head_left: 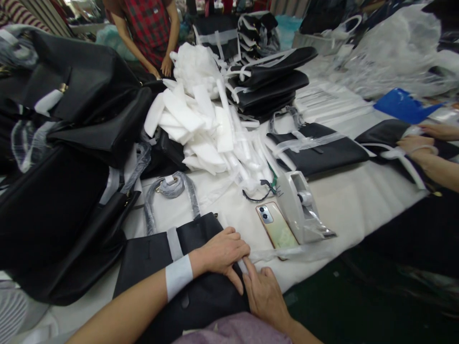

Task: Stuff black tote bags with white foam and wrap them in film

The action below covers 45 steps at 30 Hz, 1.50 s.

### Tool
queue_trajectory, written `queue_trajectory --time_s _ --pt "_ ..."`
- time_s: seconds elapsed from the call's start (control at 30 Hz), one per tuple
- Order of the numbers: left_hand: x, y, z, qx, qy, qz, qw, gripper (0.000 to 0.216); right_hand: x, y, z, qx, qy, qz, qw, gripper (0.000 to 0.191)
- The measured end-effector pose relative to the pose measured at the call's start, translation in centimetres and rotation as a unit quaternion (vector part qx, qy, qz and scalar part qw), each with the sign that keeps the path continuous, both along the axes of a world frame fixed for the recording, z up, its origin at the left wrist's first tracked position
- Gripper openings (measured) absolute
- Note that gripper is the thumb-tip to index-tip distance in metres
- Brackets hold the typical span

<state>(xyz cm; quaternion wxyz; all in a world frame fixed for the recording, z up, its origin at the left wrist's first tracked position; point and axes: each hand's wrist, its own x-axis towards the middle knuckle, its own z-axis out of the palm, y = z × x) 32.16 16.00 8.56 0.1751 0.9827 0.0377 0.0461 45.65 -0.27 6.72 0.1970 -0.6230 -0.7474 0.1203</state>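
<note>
A black bag lies at the near table edge, with a wrapped strap looping away from it. My left hand rests on the bag's right edge with its fingers curled down over it. My right hand is just beside it, with its fingers pressed on a strip of clear tape at the bag's edge. The tape runs off to the right toward a white tape dispenser. A band of white tape circles my left wrist.
A gold phone lies beside the dispenser. White foam strips are heaped mid-table. Black bags are piled at left and stacked at back. Another person's hands work on a bag at right; a person in plaid stands at the far side.
</note>
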Motion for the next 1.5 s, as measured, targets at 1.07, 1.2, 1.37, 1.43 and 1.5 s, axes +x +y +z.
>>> queue_trajectory --time_s 1.07,1.2,1.37,1.43,1.5 --pt "-20.3 -15.1 -3.0 -0.058 -0.091 0.759 0.643 0.058 2.6 3.6 -5.9 0.109 -0.092 0.058 0.988 0.053" --pt "-19.6 -15.1 -4.7 0.001 -0.085 0.771 0.631 0.058 2.5 4.2 -5.2 0.083 -0.096 0.026 0.992 0.056" --pt "-19.5 -15.0 -5.0 0.034 -0.092 0.773 0.626 0.063 1.5 4.2 -3.9 0.041 -0.079 -0.021 0.996 0.069" --pt "-19.6 -15.2 -4.9 0.043 -0.099 0.774 0.624 0.069 1.5 4.0 -3.3 0.030 -0.062 -0.034 0.997 0.074" --pt "-19.7 -15.5 -4.5 0.049 -0.097 0.772 0.626 0.074 1.6 4.3 -2.4 0.023 -0.027 -0.053 0.998 0.077"
